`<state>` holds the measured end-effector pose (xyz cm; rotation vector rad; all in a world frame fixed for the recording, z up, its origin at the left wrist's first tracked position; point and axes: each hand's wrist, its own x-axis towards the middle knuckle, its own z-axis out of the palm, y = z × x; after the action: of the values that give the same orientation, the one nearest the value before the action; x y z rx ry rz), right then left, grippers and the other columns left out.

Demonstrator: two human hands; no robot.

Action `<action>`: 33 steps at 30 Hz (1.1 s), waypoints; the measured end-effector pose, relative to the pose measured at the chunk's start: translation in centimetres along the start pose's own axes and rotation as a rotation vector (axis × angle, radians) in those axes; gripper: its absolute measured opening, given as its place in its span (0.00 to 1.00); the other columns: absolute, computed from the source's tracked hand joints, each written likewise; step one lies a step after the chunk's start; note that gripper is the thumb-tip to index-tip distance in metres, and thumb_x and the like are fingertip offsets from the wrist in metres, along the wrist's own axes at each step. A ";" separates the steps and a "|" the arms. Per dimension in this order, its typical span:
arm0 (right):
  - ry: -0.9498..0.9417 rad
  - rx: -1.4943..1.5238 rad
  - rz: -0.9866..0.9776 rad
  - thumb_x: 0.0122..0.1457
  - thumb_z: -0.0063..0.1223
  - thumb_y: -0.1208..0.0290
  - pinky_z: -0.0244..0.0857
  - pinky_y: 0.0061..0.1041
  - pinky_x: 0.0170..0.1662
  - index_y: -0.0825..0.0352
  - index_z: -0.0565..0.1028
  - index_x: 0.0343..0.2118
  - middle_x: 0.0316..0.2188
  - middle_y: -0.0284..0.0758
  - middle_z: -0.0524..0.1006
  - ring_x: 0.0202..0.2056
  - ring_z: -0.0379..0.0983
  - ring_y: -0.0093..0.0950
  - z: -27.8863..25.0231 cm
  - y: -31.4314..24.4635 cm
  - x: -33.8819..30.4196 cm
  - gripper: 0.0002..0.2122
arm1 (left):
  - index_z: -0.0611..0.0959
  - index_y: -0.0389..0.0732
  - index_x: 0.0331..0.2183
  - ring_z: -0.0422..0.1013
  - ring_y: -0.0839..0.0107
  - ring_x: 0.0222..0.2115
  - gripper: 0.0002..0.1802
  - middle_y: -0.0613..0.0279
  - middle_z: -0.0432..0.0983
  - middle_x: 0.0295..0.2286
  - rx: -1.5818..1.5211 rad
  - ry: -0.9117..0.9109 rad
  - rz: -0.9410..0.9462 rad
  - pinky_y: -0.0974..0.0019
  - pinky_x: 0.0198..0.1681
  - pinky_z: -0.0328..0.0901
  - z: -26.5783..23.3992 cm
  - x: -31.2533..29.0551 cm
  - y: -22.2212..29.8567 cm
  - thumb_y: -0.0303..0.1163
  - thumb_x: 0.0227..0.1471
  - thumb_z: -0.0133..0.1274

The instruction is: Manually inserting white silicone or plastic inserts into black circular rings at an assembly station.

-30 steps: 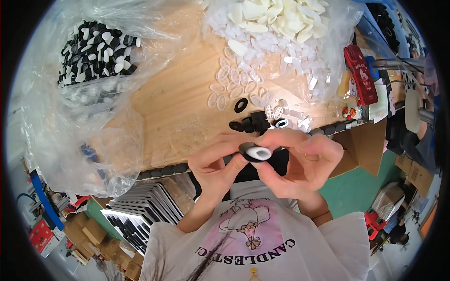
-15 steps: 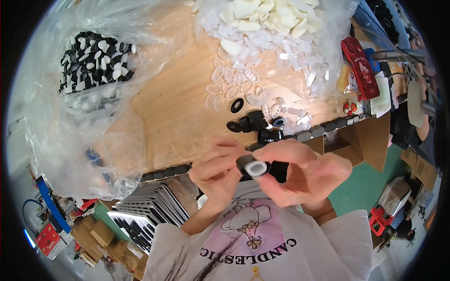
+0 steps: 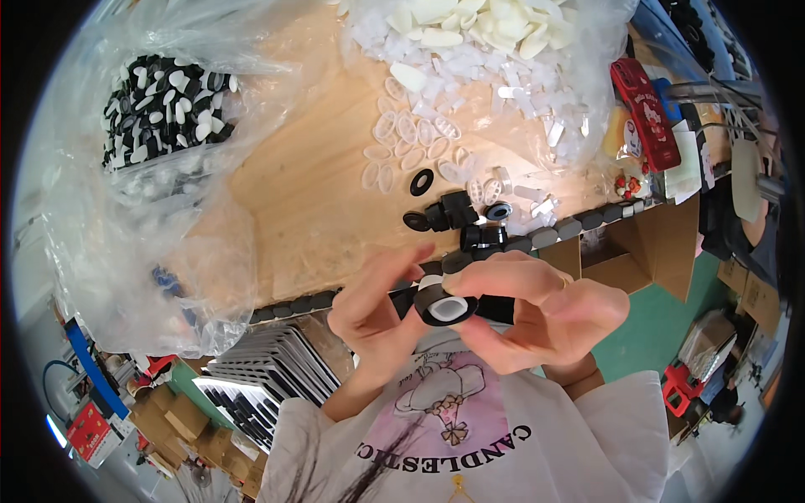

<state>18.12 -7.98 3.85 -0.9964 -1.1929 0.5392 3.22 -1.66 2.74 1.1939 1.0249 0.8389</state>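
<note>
A short black oval cap (image 3: 429, 307) with a white insert sits between the thumb and index finger of my right hand (image 3: 545, 314), pinched at its right side. Its white-lined opening faces me, and a bit of white shows at its far edge. My left hand (image 3: 373, 302) is at the cap's left, index finger lifted away and thumb close to or touching its side. Just beyond my hands, on the wooden table (image 3: 310, 193), lie a black ring (image 3: 422, 182), a black jointed fitting (image 3: 451, 210) and another small black cap (image 3: 497, 210).
Clear oval rings (image 3: 407, 130) and white plastic pieces (image 3: 470, 75) spread over the far table. A bag of black and white parts (image 3: 168, 113) lies at the left. Dark oval pieces (image 3: 545, 237) line the near edge. A red phone case (image 3: 646, 113) rests at the right.
My left index finger has come away from the cap, and the hand has spread a little. The cap has turned and shifted slightly lower left, still in my right fingers.
</note>
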 end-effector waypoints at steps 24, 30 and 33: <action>0.120 0.076 -0.060 0.43 0.66 0.89 0.71 0.30 0.23 0.66 0.56 0.31 0.34 0.58 0.78 0.21 0.74 0.44 1.3 0.7 -0.6 0.25 | 0.87 0.35 0.30 0.72 0.64 0.28 0.15 0.59 0.83 0.28 0.310 -0.235 0.541 0.65 0.34 0.65 -2.4 2.9 -1.5 0.16 0.33 0.57; -0.005 -0.047 -0.044 0.40 0.65 0.89 0.73 0.30 0.26 0.70 0.66 0.34 0.36 0.54 0.77 0.25 0.76 0.40 0.4 0.6 -0.4 0.20 | 0.87 0.36 0.31 0.72 0.62 0.30 0.17 0.58 0.83 0.28 0.408 -0.238 0.598 0.63 0.35 0.66 -1.6 3.1 -0.4 0.19 0.31 0.57; -0.035 -0.204 -0.087 0.39 0.66 0.88 0.74 0.30 0.28 0.72 0.74 0.36 0.38 0.52 0.76 0.30 0.78 0.38 0.5 1.0 -1.0 0.18 | 0.86 0.36 0.32 0.72 0.61 0.30 0.18 0.57 0.83 0.28 0.426 -0.289 0.690 0.63 0.36 0.67 -1.7 3.6 0.0 0.21 0.31 0.57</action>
<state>17.51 -8.11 2.54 -1.1055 -1.3360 0.3724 2.76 2.22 2.04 2.0303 0.5553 0.9534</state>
